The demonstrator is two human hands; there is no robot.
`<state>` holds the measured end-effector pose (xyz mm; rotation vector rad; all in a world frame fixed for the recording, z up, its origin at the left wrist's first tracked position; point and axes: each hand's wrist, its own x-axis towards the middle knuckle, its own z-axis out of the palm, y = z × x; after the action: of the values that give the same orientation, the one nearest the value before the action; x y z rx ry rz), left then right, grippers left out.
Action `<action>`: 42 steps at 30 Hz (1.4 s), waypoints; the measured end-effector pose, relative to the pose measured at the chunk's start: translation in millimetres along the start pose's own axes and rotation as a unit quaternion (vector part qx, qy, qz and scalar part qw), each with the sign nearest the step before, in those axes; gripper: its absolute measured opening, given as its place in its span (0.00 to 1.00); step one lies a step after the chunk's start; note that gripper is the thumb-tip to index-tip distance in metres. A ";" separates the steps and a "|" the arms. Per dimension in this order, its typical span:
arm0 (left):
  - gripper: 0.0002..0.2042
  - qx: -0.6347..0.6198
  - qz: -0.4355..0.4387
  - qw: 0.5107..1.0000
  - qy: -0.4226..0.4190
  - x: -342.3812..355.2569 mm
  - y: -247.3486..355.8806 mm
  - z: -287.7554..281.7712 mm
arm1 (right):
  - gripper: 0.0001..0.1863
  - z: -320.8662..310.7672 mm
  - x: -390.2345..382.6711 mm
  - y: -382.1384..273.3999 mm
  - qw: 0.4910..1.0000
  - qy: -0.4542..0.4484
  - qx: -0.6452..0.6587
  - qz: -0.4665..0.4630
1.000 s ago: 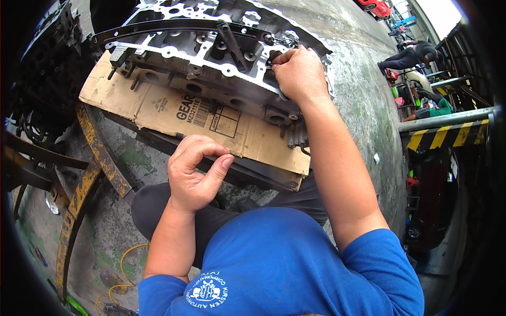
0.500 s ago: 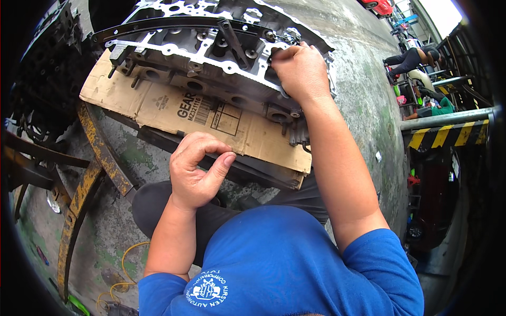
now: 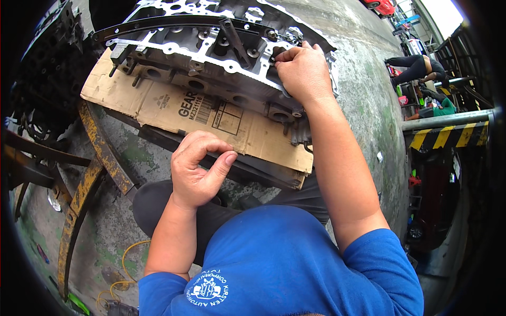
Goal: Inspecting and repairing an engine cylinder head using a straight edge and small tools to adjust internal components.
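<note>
A grey metal engine cylinder head (image 3: 211, 79) lies on a flattened brown cardboard box (image 3: 174, 110) in front of me. Across its top runs a long black perforated bar (image 3: 174, 22), with a dark lever arm (image 3: 235, 42) slanting down from it and a short chain (image 3: 287, 37) near its right end. My right hand (image 3: 305, 71) reaches into the head's right end, fingers pinched together at a valve pocket; whatever is between them is hidden. My left hand (image 3: 197, 168) hovers at the cardboard's near edge, thumb and forefinger pinched; I cannot make out anything between them.
Yellow-and-black worn metal legs (image 3: 84, 205) stand at left beside a dark engine block (image 3: 47, 68). A yellow cord (image 3: 124, 258) lies on the floor. At right are a striped barrier (image 3: 448, 138), a dark car (image 3: 435, 200) and a person bending (image 3: 416, 68) farther off.
My right fingers shift slightly within the pocket, drawing closer together at the tips. The left hand stays nearly still. Far right, the bending person has changed posture.
</note>
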<state>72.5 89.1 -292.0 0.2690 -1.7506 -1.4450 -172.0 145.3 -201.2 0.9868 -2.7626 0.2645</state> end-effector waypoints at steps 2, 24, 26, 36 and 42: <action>0.06 0.000 -0.002 1.000 0.000 0.4 0.2 0.2 | 0.13 -2.3 -3.7 -1.3 1.000 0.006 -0.005 0.000; 0.05 0.018 -0.011 1.000 -0.007 5.6 -1.9 1.6 | 0.12 -15.5 -11.5 3.1 0.998 0.050 0.025 -0.029; 0.05 0.027 -0.011 1.000 -0.006 5.3 -2.7 -3.4 | 0.11 -44.6 -19.3 12.7 0.991 0.081 0.089 -0.054; 0.10 0.132 0.111 0.985 0.023 74.8 44.6 -49.8 | 0.11 -68.1 4.2 106.8 0.991 -0.068 0.101 0.053; 0.19 0.552 0.111 0.819 -0.107 194.6 61.2 -76.1 | 0.07 -66.9 8.7 111.9 0.970 -0.116 0.209 0.040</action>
<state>22.8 -67.8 -149.4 0.4791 -2.5466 -0.1390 -241.9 240.8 -145.9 1.0545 -3.0323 0.8224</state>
